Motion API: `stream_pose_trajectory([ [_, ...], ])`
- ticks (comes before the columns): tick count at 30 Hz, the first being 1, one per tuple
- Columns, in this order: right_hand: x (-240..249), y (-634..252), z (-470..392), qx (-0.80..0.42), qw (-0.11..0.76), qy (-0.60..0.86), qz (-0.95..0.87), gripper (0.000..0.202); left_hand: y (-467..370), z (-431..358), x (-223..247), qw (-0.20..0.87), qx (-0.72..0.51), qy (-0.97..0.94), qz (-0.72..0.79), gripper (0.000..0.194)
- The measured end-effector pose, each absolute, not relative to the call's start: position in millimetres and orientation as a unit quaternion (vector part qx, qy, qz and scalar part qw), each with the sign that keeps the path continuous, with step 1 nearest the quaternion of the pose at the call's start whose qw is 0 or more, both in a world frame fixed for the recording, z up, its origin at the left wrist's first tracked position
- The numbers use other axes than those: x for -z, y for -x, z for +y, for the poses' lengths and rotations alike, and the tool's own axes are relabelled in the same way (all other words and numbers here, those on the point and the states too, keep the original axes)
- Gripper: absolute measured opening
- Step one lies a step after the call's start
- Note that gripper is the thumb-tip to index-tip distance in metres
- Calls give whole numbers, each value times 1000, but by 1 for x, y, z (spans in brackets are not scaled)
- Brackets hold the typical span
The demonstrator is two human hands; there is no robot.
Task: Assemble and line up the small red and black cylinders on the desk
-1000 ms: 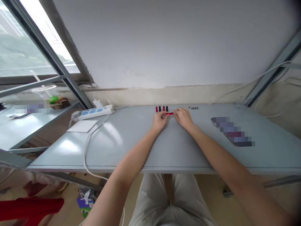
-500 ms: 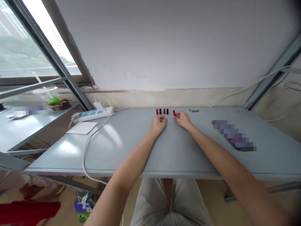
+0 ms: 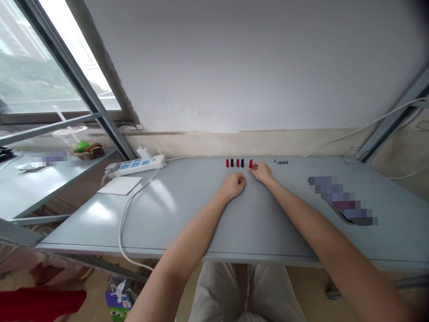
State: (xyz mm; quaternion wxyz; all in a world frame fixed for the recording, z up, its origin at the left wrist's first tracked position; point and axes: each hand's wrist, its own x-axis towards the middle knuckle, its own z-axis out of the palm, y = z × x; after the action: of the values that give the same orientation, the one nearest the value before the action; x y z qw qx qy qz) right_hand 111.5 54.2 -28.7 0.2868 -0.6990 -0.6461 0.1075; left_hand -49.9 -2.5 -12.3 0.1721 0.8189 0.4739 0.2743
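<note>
My right hand (image 3: 262, 172) pinches a small red cylinder (image 3: 250, 164) by its side, and the piece stands upright on the desktop. To its left, a row of similar small pieces runs red (image 3: 227, 163), black (image 3: 232, 162), red (image 3: 237, 163) and black (image 3: 242, 163), all upright. My left hand (image 3: 234, 184) rests on the desk just in front of that row, its fingers curled together; whether anything is inside them is hidden. Several tiny metal parts, like screws (image 3: 281, 162), lie in a line to the right of my right hand.
A blurred-out phone (image 3: 342, 202) lies on the right of the grey desk (image 3: 188, 227). On the left are a white power strip (image 3: 139, 164), a flat white box (image 3: 119, 185) and a trailing white cable (image 3: 122, 220). Behind the desk rises a wall (image 3: 232, 61).
The red cylinder, tilted before, now stands upright in line with the row, still in my right fingers. My left hand has drawn back toward me and slightly right. The view has shifted a little.
</note>
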Motion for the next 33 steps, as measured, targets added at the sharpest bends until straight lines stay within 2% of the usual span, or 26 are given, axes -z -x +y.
stream_pose_trajectory([
  [6, 27, -109, 50, -103, 284, 702, -645, 20, 50, -2, 13, 169, -275, -819, 474, 17],
  [13, 34, -119, 25, 15, 218, 687, -693, 38, 51, -2, 14, 179, -278, -821, 466, 17],
  [19, 44, -131, 14, -3, 217, 622, -752, 39, 51, -3, 13, 184, -287, -818, 464, 15],
  [33, 42, -132, 14, 1, 199, 616, -762, 41, 51, -4, 12, 183, -288, -819, 462, 16],
])
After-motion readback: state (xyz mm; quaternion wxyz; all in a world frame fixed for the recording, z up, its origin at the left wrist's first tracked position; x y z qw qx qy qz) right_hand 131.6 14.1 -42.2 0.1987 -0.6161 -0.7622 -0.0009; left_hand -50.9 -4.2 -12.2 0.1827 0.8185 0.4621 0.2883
